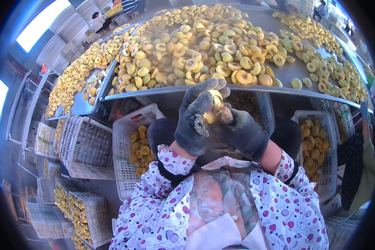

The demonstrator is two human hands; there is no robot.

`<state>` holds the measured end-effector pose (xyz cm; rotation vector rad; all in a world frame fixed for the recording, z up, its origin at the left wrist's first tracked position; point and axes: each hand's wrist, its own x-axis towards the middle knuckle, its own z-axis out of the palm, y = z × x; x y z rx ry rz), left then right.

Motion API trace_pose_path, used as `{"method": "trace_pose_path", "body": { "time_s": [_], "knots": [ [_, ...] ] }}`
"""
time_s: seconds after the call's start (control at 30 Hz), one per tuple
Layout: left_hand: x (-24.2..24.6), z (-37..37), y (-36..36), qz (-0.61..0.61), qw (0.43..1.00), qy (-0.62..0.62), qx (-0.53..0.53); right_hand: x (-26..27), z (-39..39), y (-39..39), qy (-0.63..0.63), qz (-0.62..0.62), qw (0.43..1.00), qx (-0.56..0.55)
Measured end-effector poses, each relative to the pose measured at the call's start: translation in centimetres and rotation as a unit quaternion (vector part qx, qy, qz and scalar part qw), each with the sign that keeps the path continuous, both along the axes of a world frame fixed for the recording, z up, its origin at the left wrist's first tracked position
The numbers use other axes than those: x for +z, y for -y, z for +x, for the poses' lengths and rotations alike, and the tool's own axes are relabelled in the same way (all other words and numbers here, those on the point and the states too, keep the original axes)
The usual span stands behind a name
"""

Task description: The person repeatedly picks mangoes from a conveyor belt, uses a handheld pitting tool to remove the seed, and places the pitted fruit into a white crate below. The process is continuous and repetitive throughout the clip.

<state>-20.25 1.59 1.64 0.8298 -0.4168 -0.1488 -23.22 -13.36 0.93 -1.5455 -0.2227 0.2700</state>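
Observation:
My left hand [193, 120], in a worn dark work glove, has its fingers curled around a yellow halved fruit [216, 98], perhaps a peach or apricot, just in front of the table's edge. My right hand [243, 126], gloved the same way, meets it from the right. Its fingertips are at the fruit's lower side, beside a brownish lump [225, 115] that I cannot identify. Whether the right hand holds a tool is hidden. Beyond both hands, many halved fruits [192, 64] lie heaped on the metal table, several with a dark hollow in the cut face.
The metal table's raised rim [162, 92] runs across in front of me. A white plastic crate [120, 162] of fruit stands at my left, another crate [329, 156] at my right. An empty-looking crate [90, 147] leans farther left. At the right edge is a co-worker's sleeve [367, 165].

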Motion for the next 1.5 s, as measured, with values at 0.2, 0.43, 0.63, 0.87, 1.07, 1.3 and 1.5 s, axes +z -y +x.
{"method": "trace_pose_path", "body": {
  "time_s": [0.2,0.43,0.63,0.87,1.07,1.3,1.5],
  "knots": [
    [0.2,-0.3,-0.3,0.074,0.995,0.043,0.042,-1.3,0.5,-0.4,0.304,-0.151,0.939,-0.049],
    [1.8,-0.8,-1.1,0.144,0.987,-0.040,0.060,-1.0,0.4,0.5,-0.087,0.022,0.985,0.146],
    [1.7,-0.7,-0.5,0.310,0.898,0.163,0.266,-1.1,0.4,-0.7,0.007,-0.011,0.995,0.096],
    [-0.1,0.0,-0.9,0.027,0.999,-0.041,0.004,-1.5,0.6,-0.4,0.087,-0.027,0.993,0.072],
    [-1.5,0.7,-1.1,-0.023,0.999,-0.023,0.024,-1.2,0.7,-0.9,0.185,-0.136,0.973,-0.006],
    [-0.7,-0.1,-1.1,0.154,0.966,0.125,0.168,-0.4,1.1,-1.6,0.212,-0.178,0.960,-0.042],
    [0.5,-0.8,-1.3,0.112,0.984,0.008,0.139,-1.6,0.9,-1.7,0.165,-0.117,0.979,0.038]
  ]
}}
